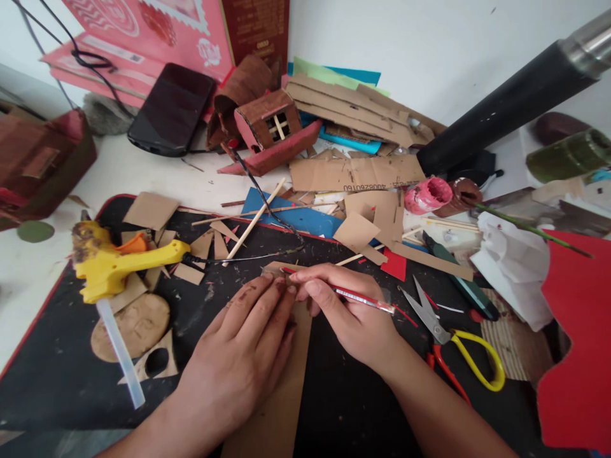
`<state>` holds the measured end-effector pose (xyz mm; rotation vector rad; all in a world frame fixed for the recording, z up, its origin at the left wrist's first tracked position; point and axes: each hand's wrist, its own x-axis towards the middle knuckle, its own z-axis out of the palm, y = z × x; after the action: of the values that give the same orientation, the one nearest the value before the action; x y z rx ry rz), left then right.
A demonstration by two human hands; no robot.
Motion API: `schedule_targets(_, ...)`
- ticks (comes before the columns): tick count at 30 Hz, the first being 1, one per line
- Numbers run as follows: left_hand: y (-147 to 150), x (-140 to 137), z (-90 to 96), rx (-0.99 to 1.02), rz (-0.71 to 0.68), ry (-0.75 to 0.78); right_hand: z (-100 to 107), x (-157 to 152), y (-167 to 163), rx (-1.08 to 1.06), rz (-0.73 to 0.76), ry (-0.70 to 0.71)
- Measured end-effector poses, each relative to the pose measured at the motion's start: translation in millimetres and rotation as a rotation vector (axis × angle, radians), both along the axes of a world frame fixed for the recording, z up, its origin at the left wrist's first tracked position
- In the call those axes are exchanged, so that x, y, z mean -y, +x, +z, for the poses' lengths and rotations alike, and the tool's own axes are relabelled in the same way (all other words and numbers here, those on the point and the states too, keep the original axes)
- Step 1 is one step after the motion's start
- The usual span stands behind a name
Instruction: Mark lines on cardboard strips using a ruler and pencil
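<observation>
In the head view, my left hand (243, 337) lies with its fingers stretched out and pressing on a long strip of brown cardboard (281, 407). Paint stains mark its knuckles. My right hand (351, 312) pinches a thin red pen (363, 298), its tip at the far end of the strip, close to my left fingertips. A small clear edge shows under the left fingers, too covered to name. Right of my right hand, scissors (443, 337) with one yellow and one red handle lie with blades apart on the black mat (353, 407).
A yellow glue gun (100, 254) with a glue stick sits at left, by cardboard scraps (150, 210). Behind are a phone (172, 108), a red-brown model boat (272, 133) and paint pots (427, 194). A green cutter (458, 273) and red sheet (577, 343) lie right.
</observation>
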<state>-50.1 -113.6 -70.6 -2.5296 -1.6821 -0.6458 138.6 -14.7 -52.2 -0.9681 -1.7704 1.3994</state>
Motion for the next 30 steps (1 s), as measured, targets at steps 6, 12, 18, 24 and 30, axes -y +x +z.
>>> schedule_targets(6,-1.8,2.1,-2.9,-0.002,-0.005,-0.016,-3.0,1.8,3.3,-0.082,-0.03,-0.04)
schedule_targets(12,-3.2,3.0,-4.1,-0.024,-0.017,-0.029,-6.4,6.9,7.7,-0.104,-0.138,-0.163)
schedule_targets(18,-2.8,1.8,-3.2,-0.035,-0.004,-0.018,-4.5,7.0,8.0,-0.1,-0.17,-0.2)
schedule_targets(24,-3.0,1.1,-2.9,-0.044,-0.004,-0.014,-4.2,7.5,8.4,-0.072,-0.15,-0.173)
schedule_targets(30,-4.0,1.8,-3.4,-0.039,-0.009,-0.024,-4.3,6.7,8.0,-0.06,-0.149,-0.164)
